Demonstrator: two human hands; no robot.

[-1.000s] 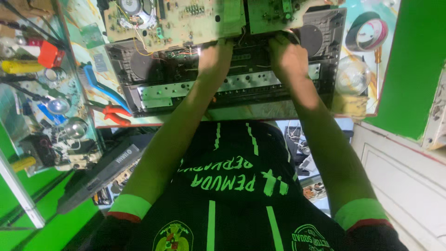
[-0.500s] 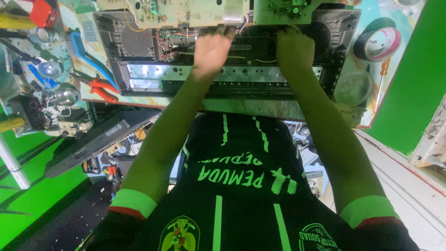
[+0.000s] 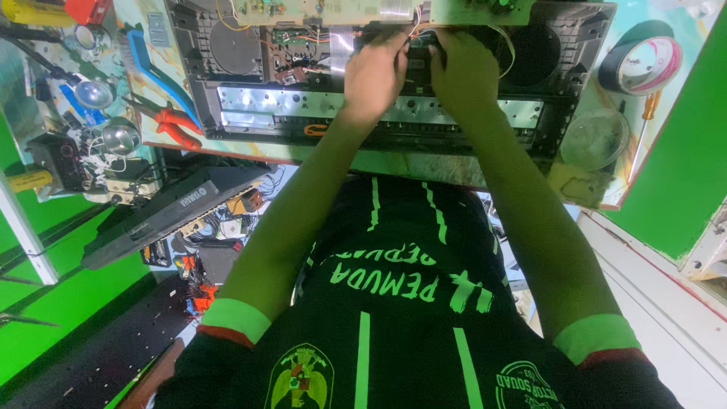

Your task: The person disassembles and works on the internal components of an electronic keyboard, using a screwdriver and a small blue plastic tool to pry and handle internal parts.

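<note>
A cluttered repair workbench (image 3: 424, 163) with a pale, paint-marked top stands against bright green walls (image 3: 674, 159). Red-handled pliers (image 3: 170, 125), a blue tool (image 3: 144, 53) and a roll of black tape (image 3: 640, 64) lie along its edges. To one side a dark keyboard casing (image 3: 163, 216) leans below the bench, above a black perforated panel (image 3: 98, 356) on the green floor. A white tiled surface (image 3: 659, 303) shows on the other side. Light is even and bright.
</note>
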